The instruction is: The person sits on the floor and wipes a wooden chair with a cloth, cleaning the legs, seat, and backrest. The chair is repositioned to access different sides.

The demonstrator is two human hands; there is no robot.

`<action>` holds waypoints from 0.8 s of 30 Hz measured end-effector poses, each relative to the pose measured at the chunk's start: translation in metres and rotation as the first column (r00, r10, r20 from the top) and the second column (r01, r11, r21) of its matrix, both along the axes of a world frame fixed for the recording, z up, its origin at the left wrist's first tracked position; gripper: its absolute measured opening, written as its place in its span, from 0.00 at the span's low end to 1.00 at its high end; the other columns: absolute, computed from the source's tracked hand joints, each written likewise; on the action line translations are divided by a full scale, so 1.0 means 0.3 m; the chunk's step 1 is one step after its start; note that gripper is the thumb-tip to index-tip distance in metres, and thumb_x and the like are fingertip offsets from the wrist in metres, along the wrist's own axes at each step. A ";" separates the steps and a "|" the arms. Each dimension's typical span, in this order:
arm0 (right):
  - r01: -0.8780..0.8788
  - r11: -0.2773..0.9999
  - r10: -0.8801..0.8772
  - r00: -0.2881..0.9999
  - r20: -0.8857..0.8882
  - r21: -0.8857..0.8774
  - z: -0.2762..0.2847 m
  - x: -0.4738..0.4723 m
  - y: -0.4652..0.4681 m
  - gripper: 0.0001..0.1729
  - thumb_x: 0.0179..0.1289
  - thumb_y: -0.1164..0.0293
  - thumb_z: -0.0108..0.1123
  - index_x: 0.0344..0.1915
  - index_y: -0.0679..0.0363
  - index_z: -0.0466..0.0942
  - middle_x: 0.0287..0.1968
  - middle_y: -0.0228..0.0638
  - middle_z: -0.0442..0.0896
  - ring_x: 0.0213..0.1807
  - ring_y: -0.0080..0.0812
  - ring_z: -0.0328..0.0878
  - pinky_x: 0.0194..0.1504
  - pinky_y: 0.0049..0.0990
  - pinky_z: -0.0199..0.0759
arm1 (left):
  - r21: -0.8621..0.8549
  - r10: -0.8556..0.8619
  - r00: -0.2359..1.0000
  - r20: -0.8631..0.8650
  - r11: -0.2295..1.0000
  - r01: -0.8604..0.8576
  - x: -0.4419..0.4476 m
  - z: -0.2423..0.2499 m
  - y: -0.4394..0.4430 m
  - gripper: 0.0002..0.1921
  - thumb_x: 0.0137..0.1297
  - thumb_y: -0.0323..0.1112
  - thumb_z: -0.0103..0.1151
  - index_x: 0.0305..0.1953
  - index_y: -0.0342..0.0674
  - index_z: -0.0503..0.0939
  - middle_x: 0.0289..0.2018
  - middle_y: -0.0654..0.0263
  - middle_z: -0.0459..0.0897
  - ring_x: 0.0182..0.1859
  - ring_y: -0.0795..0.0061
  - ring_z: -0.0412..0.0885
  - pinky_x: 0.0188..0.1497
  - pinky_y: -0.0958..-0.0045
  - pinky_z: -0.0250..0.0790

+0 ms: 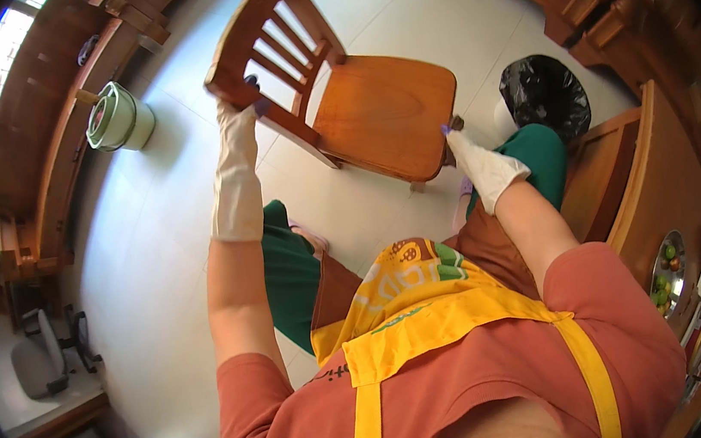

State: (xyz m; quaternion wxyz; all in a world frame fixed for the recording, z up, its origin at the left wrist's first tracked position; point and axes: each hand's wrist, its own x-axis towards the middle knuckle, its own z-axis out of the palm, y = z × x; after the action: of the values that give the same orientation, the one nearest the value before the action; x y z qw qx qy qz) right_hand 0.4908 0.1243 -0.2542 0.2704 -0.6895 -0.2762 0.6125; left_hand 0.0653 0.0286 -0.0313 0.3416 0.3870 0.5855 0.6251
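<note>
A wooden chair (387,111) with a slatted back stands in front of me, its seat towards my right. My left hand (237,112), in a white glove with dark blue-purple fingertips, is closed around the top rail of the backrest (228,83). At the seat's front edge is my right hand (465,144), gloved the same way. A small dark brown thing (457,122), perhaps a cloth, shows beside its fingers. Most of that hand's fingers are hidden, so its grip on the seat or the brown thing is unclear.
A pale green bucket (138,123) stands on the tiled floor at left, near a wooden bench (54,123). A bin lined with a black bag (544,96) is beyond my right knee. At right, a wooden table (664,183) bears a metal dish of fruit (675,247).
</note>
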 end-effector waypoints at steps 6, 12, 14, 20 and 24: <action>0.094 0.976 -0.115 0.988 -0.101 -0.195 0.171 -0.041 -0.180 0.22 0.75 0.49 0.51 0.58 0.52 0.70 0.46 0.35 0.85 0.39 0.38 0.85 0.36 0.45 0.79 | -0.235 -0.148 0.903 -0.404 0.971 0.054 0.039 0.092 0.416 0.42 0.51 0.30 0.72 0.65 0.32 0.58 0.43 0.56 0.83 0.45 0.64 0.83 0.46 0.69 0.78; -0.175 0.982 0.123 0.875 -0.469 -0.070 0.443 -0.124 -0.476 0.23 0.72 0.53 0.54 0.52 0.62 0.73 0.42 0.47 0.85 0.37 0.45 0.84 0.38 0.42 0.79 | -0.218 -0.171 0.774 -0.610 0.975 0.043 0.178 0.088 0.188 0.34 0.64 0.32 0.63 0.68 0.26 0.62 0.58 0.43 0.79 0.57 0.56 0.80 0.62 0.67 0.74; -0.201 0.968 0.249 0.741 -0.624 0.148 0.581 -0.140 -0.437 0.23 0.71 0.54 0.56 0.48 0.66 0.75 0.40 0.50 0.85 0.36 0.46 0.83 0.40 0.41 0.79 | 0.074 -0.090 0.940 -0.329 0.990 0.121 0.149 0.090 -0.004 0.27 0.67 0.29 0.59 0.66 0.30 0.69 0.59 0.48 0.79 0.58 0.60 0.80 0.63 0.68 0.74; -0.343 0.354 0.802 0.589 -0.094 0.870 1.104 -0.342 0.013 0.21 0.73 0.59 0.53 0.37 0.69 0.79 0.31 0.44 0.85 0.31 0.34 0.82 0.31 0.29 0.74 | 0.419 0.529 0.844 0.090 0.748 -0.514 -0.146 0.091 -0.726 0.16 0.73 0.25 0.53 0.60 0.32 0.76 0.54 0.56 0.84 0.54 0.70 0.82 0.59 0.71 0.75; -0.565 0.239 0.498 0.770 0.400 0.790 1.176 -0.552 0.127 0.23 0.71 0.60 0.61 0.57 0.63 0.73 0.43 0.42 0.86 0.39 0.34 0.86 0.39 0.27 0.81 | 0.038 0.729 0.681 -0.062 0.684 -0.728 -0.194 -0.026 -1.141 0.14 0.74 0.26 0.52 0.58 0.33 0.77 0.52 0.59 0.85 0.52 0.71 0.82 0.56 0.71 0.76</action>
State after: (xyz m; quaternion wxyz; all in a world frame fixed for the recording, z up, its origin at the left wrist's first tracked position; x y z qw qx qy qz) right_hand 0.3251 0.1624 0.0985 0.3527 -0.3291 -0.7751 0.4082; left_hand 0.0070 -0.3137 -0.0389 0.0415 0.1466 0.6998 0.6979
